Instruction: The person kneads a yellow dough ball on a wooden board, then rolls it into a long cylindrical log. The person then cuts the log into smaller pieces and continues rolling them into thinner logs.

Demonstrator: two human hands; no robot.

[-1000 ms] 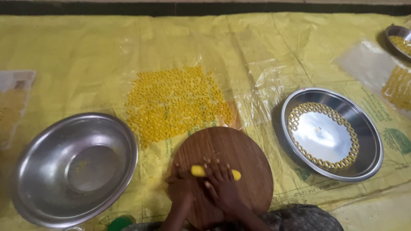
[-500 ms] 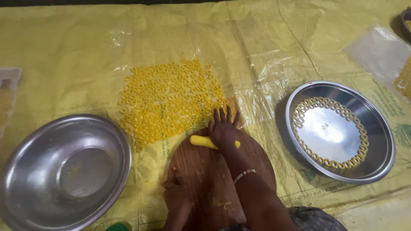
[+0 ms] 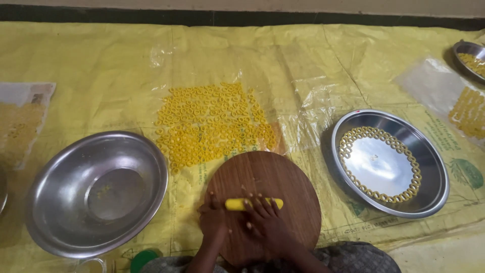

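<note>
A round wooden board [image 3: 270, 177] lies on the yellow plastic sheet [image 3: 101, 65] in front of me. A short roll of yellow dough [image 3: 236, 204] lies across the board's near half. My right hand [image 3: 268, 222] presses flat on the roll's right part, fingers spread over it. Beside it, my left hand [image 3: 213, 220] rests on the board, its fingertips just short of the roll's left end. Beyond the board, many small yellow dough rings [image 3: 212, 126] are spread out on clear plastic.
A large empty steel bowl [image 3: 96, 189] sits to the left. A steel plate [image 3: 391, 162] with dough rings lined around its rim sits to the right. Another steel dish [image 3: 470, 55] and more yellow pieces [image 3: 470, 114] lie at far right. A green lid [image 3: 144, 259] shows at the bottom.
My right hand has rolled the dough back from the board's far edge to its near half. My left hand stays on the board.
</note>
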